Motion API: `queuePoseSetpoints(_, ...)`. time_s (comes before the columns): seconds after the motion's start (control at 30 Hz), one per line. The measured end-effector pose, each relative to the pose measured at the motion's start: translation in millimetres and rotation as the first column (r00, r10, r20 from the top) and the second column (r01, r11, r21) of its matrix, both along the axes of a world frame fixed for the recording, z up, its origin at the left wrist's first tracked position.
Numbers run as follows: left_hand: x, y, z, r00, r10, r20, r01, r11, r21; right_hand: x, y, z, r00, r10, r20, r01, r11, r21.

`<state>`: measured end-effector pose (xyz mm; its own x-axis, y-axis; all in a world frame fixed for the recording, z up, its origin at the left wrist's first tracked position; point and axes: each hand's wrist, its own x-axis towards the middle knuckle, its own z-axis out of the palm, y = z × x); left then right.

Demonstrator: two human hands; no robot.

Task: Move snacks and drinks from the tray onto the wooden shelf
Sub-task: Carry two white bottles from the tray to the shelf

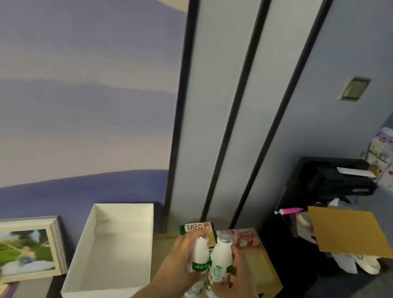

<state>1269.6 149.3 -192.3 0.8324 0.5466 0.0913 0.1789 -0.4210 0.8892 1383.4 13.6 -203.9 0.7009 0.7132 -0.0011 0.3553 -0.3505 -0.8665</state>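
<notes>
Standing side by side and touching, two white bottles are held above the wooden shelf (270,282): the left bottle (199,259) is wrapped by the left hand (179,266), the right bottle (220,262) by the right hand (238,280), fingers curled around the green-banded labels. Both are smooth plastic with rounded shoulders and narrow foil-capped necks; their bases are partly hidden behind the palms. Behind them, toward the shelf's far edge by the wall, lie an orange snack box (200,228) and a red snack packet (247,238), the print blurred. Bare pale wood shows along the shelf's right edge. Just beside the shelf's left edge sits a white open box (87,260), matte and straight-walled. Further left, a framed landscape picture (16,247) leans back. Whether the box is the tray is unclear.
</notes>
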Motion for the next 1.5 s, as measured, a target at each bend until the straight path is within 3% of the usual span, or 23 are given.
queuePoseSetpoints(0.17, 19.9, 34.6, -31.8, 0.995, 0.038, -0.094, -0.029, 0.994, 0.103, 26.7, 46.2, -34.3, 0.999, 0.053, -0.003, -0.053, 0.997, -0.057)
queuePoseSetpoints(0.47, 62.0, 131.4, -95.5, 0.970, 0.170, -0.177, -0.147, 0.980, 0.136, 78.9, 157.4, -110.5, 0.984, 0.175, -0.033, -0.176, 0.983, -0.052)
queuePoseSetpoints(0.67, 94.8, 176.6, -139.1, 0.935, 0.221, -0.278, -0.146, 0.953, 0.265, 118.3, 206.7, -172.2, 0.974, 0.224, 0.029, -0.222, 0.973, -0.070)
queuePoseSetpoints(0.77, 108.4, 184.9, -154.1, 0.865, 0.253, -0.433, -0.036, 0.892, 0.450, 131.8, 218.6, -196.7, 0.963, 0.258, 0.074, -0.249, 0.962, -0.111)
queuePoseSetpoints(0.83, 118.2, 187.4, -161.9, 0.764, 0.275, -0.583, 0.088, 0.851, 0.517, 135.0, 223.8, -208.3, 0.955, 0.275, 0.113, -0.259, 0.955, -0.142)
queuePoseSetpoints(0.9, 128.1, 189.6, -167.3, 0.652, 0.295, -0.699, 0.194, 0.826, 0.529, 134.8, 229.4, -218.2, 0.938, 0.297, 0.180, -0.270, 0.949, -0.160)
queuePoseSetpoints(1.0, 137.0, 194.5, -171.8, 0.588, 0.290, -0.755, 0.258, 0.818, 0.515, 130.0, 233.3, -226.2, 0.945, 0.276, 0.177, -0.247, 0.954, -0.167)
queuePoseSetpoints(1.13, 136.3, 198.3, -166.8, 0.646, 0.257, -0.719, 0.275, 0.800, 0.534, 135.6, 233.9, -225.2, 0.931, 0.280, 0.235, -0.238, 0.952, -0.192)
queuePoseSetpoints(1.3, 135.7, 210.1, -157.3, 0.725, 0.215, -0.655, 0.121, 0.896, 0.428, 148.0, 232.4, -224.4, 0.934, 0.282, 0.218, -0.223, 0.940, -0.258)
queuePoseSetpoints(1.5, 131.5, 218.3, -156.9, 0.745, 0.162, -0.647, 0.165, 0.895, 0.414, 149.8, 233.8, -224.1, 0.927, 0.332, 0.174, -0.291, 0.929, -0.227)
